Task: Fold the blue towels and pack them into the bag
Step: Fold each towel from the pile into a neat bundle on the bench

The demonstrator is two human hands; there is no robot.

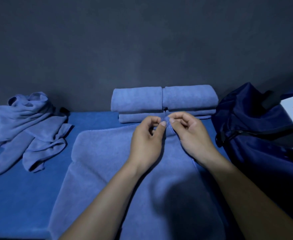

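Folding is under way: both hands, left hand (146, 135) and right hand (190, 134), pinch the far hem of the flat blue microfibre towel (107, 161) left of the navy fabric bag (249, 129) (next, presumably, spreading those corners apart).

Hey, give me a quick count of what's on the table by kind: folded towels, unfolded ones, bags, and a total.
Folded towels: 4, stacked in two piles
Towel being folded, pinched by left hand and right hand: 1
Crumpled towel heap: 1; number of towels inside unclear
Bag: 1
Total: 7
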